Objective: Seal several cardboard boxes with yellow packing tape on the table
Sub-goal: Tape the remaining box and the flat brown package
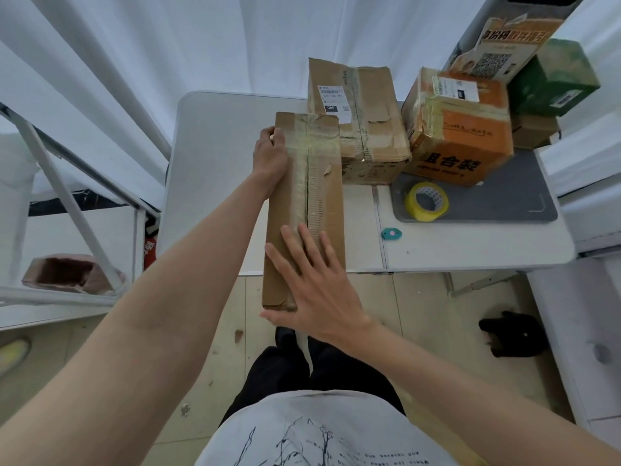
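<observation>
White table (215,169): the long box (304,210), seam taped, is gripped far by the left hand (270,153), pressed near by the flat right hand (316,280); tape roll (426,201) idle, other boxes (361,109) remaining.

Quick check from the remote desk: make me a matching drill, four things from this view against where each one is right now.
Things:
1. yellow tape roll
2. long cardboard box
3. teal box cutter
4. orange box

Places:
A. under the flat right hand, with the left hand gripping its far left edge
B. on the bare white table, between the long box and the grey mat
C. on the grey mat, near its front left corner
D. at the far right, behind the tape roll

Pairs: 1-C, 2-A, 3-B, 4-D
</observation>
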### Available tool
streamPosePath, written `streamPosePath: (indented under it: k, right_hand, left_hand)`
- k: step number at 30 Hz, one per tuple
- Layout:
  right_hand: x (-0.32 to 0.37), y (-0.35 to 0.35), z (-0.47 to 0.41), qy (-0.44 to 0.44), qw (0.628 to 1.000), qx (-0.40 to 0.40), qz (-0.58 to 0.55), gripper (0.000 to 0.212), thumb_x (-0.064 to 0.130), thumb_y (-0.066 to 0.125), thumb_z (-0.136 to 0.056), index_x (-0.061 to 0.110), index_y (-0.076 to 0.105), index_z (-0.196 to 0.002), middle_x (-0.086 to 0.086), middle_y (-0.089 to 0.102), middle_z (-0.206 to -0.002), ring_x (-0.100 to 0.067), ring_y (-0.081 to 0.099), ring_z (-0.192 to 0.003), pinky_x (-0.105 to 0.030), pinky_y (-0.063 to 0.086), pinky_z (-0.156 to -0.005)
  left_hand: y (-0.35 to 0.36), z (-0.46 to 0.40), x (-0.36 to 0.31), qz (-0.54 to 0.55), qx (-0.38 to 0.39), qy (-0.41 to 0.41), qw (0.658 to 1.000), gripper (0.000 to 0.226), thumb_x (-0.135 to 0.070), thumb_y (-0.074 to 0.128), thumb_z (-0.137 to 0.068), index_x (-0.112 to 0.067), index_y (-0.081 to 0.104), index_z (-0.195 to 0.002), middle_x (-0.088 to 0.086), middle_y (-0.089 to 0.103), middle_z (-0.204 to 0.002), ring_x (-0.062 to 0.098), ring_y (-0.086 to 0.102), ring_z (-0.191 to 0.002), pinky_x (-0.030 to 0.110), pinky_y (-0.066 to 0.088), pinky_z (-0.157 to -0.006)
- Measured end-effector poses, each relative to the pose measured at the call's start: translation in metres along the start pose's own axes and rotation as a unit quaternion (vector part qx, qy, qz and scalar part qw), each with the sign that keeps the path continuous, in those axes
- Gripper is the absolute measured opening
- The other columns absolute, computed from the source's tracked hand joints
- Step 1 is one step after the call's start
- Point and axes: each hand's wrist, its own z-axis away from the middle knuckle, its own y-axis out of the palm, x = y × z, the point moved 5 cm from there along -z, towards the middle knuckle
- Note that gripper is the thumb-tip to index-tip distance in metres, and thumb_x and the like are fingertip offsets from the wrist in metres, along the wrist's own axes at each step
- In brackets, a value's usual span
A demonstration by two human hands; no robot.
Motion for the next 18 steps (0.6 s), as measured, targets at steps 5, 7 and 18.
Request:
streamPosePath:
  k: [5,7,18]
  right_hand:
    - [0.009,0.005,-0.002,-0.021,0.999,-0.014,0.038,0.093,0.081,0.028,-0.093,0.020,0.017,-0.162,-0.021,0.013,-0.167,-0.048,0.011,-0.152,-0.066,0.019,-0.117]
    - [0.010,0.002,-0.003,-0.013,1.000,-0.008,0.017,0.095,0.082,0.030,-0.091,0.021,0.013,-0.163,-0.017,0.012,-0.168,-0.045,0.009,-0.154,-0.065,0.017,-0.118]
    - [-0.171,-0.010,-0.106,0.360,0.751,-0.209,-0.512,0.045,0.029,0.044,-0.103,0.021,0.039,-0.146,0.000,0.045,-0.146,-0.015,0.042,-0.135,-0.047,0.036,-0.115]
  left_hand:
    - [0.001,0.004,-0.004,-0.003,0.009,0.001,1.000,0.045,-0.041,0.029,-0.108,-0.018,0.047,-0.144,0.006,0.054,-0.138,0.021,0.051,-0.124,0.038,0.040,-0.109]
    - [0.001,0.005,-0.005,-0.010,0.016,0.003,1.000,0.046,-0.041,0.029,-0.109,-0.018,0.047,-0.145,0.006,0.055,-0.139,0.022,0.050,-0.126,0.040,0.039,-0.111]
    - [-0.003,0.006,-0.030,-0.268,-0.069,0.101,0.956,0.053,-0.032,0.038,-0.106,-0.033,0.022,-0.157,0.013,0.030,-0.155,0.036,0.040,-0.133,0.050,0.036,-0.106]
